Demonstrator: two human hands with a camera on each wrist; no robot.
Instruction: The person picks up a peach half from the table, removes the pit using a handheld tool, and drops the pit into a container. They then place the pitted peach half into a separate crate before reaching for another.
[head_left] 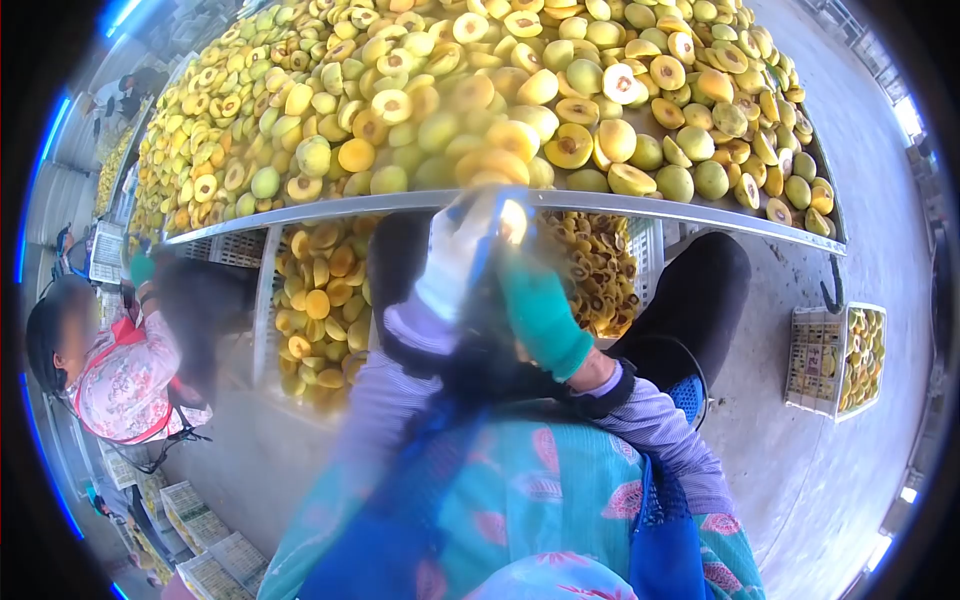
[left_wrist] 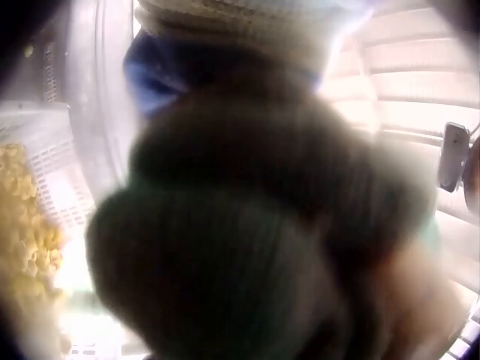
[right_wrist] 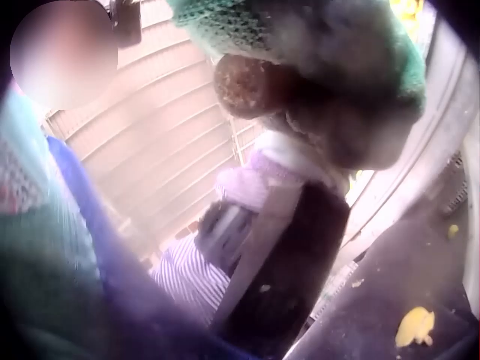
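Observation:
Halved and whole yellow-green stone fruit [head_left: 430, 90] lie heaped on a metal-edged table [head_left: 640, 207]. At its near edge my left hand [head_left: 450, 245], in a white glove, is blurred beside a blue strip. Against it, my right hand [head_left: 535, 310] wears a green glove. A pale orange oval, looking like a cut fruit half [head_left: 513, 222], shows between the hands. In the right wrist view the green-gloved fingers [right_wrist: 352, 82] curl by a rounded brownish piece [right_wrist: 244, 86]. Dark blurred shapes fill the left wrist view; I cannot tell what the left hand holds.
Below the table, crates hold orange fruit halves [head_left: 325, 300] and darker brown ones [head_left: 600, 270]. My dark-clad knee [head_left: 705, 300] is on the right. A white crate of fruit [head_left: 835, 360] stands on the floor. To the left sits another person [head_left: 125, 370] near stacked crates [head_left: 205, 515].

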